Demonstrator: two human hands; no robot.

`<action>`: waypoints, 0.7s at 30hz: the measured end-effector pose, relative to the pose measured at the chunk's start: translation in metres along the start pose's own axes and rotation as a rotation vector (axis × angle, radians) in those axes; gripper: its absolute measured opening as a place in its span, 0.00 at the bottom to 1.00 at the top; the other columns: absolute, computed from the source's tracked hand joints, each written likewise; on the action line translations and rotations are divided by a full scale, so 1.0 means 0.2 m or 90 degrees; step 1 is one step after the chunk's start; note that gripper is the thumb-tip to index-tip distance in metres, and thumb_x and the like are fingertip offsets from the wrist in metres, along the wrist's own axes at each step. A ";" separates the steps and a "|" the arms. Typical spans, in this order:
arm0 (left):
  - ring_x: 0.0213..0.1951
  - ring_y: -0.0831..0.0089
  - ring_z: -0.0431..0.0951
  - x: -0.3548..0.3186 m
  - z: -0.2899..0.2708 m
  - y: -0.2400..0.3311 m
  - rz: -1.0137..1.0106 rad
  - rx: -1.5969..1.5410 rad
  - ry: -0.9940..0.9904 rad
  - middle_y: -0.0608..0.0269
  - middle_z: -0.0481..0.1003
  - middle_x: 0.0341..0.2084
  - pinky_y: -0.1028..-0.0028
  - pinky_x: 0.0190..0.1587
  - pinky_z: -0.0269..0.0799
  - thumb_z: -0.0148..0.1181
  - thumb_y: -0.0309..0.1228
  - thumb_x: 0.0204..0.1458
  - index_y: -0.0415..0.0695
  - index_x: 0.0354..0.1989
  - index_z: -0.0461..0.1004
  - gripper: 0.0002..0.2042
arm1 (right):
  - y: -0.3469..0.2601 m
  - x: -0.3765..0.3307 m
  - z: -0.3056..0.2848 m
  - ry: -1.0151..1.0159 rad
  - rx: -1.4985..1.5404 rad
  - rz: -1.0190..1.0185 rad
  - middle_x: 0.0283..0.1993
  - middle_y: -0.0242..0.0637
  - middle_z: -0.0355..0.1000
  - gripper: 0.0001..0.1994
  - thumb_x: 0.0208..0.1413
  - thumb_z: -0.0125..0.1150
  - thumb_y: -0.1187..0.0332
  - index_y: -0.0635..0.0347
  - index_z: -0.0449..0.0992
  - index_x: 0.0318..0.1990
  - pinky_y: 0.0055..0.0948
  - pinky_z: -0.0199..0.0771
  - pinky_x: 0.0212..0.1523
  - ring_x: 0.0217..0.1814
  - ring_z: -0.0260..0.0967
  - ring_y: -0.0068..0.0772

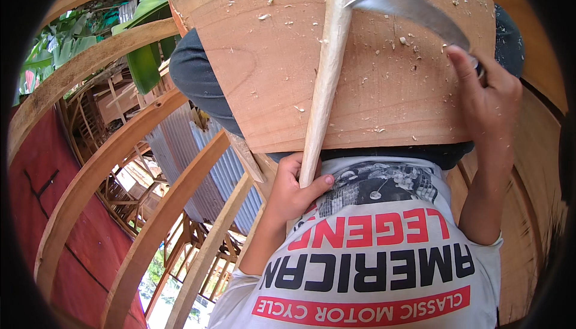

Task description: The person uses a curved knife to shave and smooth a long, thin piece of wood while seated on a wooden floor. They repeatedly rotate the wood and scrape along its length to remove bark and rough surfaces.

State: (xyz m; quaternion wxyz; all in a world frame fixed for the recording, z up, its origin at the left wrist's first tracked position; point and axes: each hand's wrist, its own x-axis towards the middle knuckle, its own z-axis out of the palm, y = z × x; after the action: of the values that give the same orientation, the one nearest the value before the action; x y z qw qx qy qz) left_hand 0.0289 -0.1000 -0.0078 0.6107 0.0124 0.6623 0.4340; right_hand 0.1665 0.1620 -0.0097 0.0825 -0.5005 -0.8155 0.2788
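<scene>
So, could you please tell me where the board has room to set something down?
Two patches, lightly sprinkled with shavings, on the board: between its left edge and the stick, and between the stick and right hand, below the curved blade. Crowded: the upper right, around the blade.

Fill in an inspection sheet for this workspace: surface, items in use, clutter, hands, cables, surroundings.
Surface: broad wooden board across the person's legs.
Items in use: pale stick lying lengthwise over the board; curved blade, its tip at the stick's right edge, contact unclear.
Clutter: wood shavings scattered over the board.
Hands: left hand grips the stick's near end; right hand holds the blade's handle, mostly hidden.
Cables: nothing seen.
Surroundings: at left, wooden bars, corrugated sheets and green leaves.
</scene>
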 end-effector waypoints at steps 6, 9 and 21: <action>0.14 0.86 0.57 0.04 0.01 0.00 0.018 0.004 -0.029 0.74 0.57 0.15 0.83 0.14 0.52 0.65 0.30 0.43 0.43 0.22 0.61 0.15 | -0.09 -0.13 -0.04 -0.129 -0.036 -0.254 0.10 0.33 0.60 0.26 0.44 0.69 0.47 0.57 0.64 0.14 0.28 0.58 0.14 0.11 0.59 0.30; 0.13 0.86 0.57 0.04 0.00 0.02 0.006 -0.026 -0.031 0.74 0.58 0.15 0.83 0.13 0.51 0.65 0.31 0.43 0.44 0.21 0.60 0.15 | -0.15 -0.18 0.07 -0.147 -0.051 -0.318 0.11 0.33 0.60 0.26 0.40 0.69 0.44 0.54 0.63 0.13 0.28 0.60 0.14 0.12 0.62 0.31; 0.17 0.86 0.58 0.09 -0.10 0.00 -0.065 -0.126 -0.143 0.74 0.61 0.16 0.83 0.19 0.51 0.68 0.31 0.41 0.43 0.23 0.64 0.15 | 0.13 0.13 -0.11 0.064 -0.120 -0.040 0.10 0.29 0.59 0.26 0.48 0.65 0.44 0.62 0.70 0.19 0.25 0.55 0.14 0.12 0.58 0.19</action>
State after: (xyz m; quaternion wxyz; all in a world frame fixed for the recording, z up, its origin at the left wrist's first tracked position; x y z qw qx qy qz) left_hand 0.0079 -0.1005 -0.0238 0.7005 -0.0327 0.5436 0.4612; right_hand 0.1823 0.2018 -0.0097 0.0848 -0.4938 -0.8480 0.1727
